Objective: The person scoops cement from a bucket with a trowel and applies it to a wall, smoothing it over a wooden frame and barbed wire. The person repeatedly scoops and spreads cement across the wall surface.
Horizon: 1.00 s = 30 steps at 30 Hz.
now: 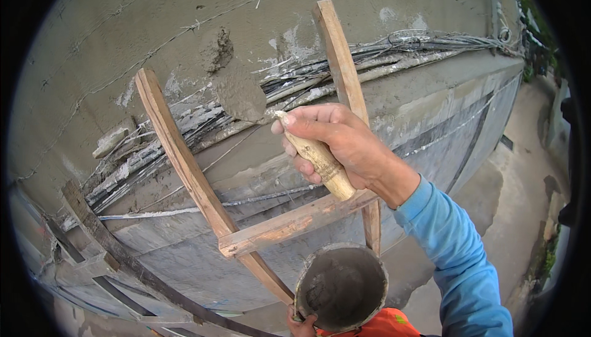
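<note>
Near the middle of the frame, the right hand (345, 146) is wrapped tight around the wooden handle of a trowel (243, 93), whose blade, loaded with wet grey mortar, presses against the concrete wall (123, 35) just below a fresh lump of mortar (217, 48) already stuck there. At the bottom centre, the left hand (301, 323) grips the lower rim of a round pan (341, 284) smeared with mortar; only its fingers show. A wooden ladder (197, 180) leans on the wall, and a bundle of cables (320, 75) runs along a ledge behind it. The mortar looks heavy and soft, so it may slump off the blade onto the cables. The stuck lump seems thick enough to peel away. With both hands full up here, balance looks uncertain.
</note>
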Each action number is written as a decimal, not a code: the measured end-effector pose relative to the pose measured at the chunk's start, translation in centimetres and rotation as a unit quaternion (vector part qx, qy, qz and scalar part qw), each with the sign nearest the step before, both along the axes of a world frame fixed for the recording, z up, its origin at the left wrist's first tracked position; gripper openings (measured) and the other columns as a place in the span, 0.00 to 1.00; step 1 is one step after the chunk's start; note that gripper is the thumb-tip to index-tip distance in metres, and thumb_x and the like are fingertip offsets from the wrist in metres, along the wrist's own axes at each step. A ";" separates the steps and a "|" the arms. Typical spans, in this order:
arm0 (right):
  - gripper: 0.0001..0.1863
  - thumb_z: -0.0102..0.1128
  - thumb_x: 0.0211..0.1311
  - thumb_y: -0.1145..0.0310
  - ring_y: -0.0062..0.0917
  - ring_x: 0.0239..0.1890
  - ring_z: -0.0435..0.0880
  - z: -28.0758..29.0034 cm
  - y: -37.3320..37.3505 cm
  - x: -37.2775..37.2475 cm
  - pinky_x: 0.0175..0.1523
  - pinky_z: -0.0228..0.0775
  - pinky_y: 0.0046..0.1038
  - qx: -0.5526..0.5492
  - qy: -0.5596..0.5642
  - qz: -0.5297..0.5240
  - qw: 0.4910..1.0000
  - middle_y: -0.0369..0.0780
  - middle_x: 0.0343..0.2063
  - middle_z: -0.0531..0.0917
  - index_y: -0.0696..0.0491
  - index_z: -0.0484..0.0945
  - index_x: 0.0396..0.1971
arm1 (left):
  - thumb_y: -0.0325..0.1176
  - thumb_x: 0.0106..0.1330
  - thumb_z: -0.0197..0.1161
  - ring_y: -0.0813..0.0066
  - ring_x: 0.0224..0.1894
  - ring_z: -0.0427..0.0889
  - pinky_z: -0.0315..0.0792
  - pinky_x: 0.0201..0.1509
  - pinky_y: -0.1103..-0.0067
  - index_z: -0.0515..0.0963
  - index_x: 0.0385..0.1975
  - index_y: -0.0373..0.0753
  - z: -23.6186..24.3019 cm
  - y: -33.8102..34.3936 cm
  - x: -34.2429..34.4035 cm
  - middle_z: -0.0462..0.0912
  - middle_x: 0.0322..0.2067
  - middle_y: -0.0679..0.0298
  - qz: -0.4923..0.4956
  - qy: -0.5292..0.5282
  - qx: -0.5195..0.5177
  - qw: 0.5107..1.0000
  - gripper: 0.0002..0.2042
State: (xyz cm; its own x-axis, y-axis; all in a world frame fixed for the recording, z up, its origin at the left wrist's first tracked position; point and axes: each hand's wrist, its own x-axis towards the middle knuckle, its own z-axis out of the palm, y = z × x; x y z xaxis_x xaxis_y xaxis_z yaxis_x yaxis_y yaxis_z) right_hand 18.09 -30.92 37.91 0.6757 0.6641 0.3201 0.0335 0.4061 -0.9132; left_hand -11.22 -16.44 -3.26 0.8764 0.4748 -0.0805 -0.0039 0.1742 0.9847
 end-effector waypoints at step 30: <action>0.07 0.68 0.63 0.63 0.32 0.48 0.84 14.0 -5.7 5.8 0.62 0.69 0.41 -0.398 -0.777 -0.465 0.147 0.38 0.40 0.85 0.49 0.86 0.37 | 0.26 0.70 0.66 0.63 0.60 0.82 0.77 0.65 0.68 0.76 0.69 0.32 -2.6 1.9 0.3 0.84 0.60 0.58 -0.010 0.074 -0.079 0.994 0.26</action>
State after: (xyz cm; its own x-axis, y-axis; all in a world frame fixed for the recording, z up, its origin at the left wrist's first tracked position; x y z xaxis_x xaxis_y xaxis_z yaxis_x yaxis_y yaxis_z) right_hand 23.93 -36.63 51.94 0.1145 0.7613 0.6381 0.1555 -0.6482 0.7454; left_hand -10.92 -14.51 -5.91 0.8588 0.4277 -0.2820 0.1450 0.3251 0.9345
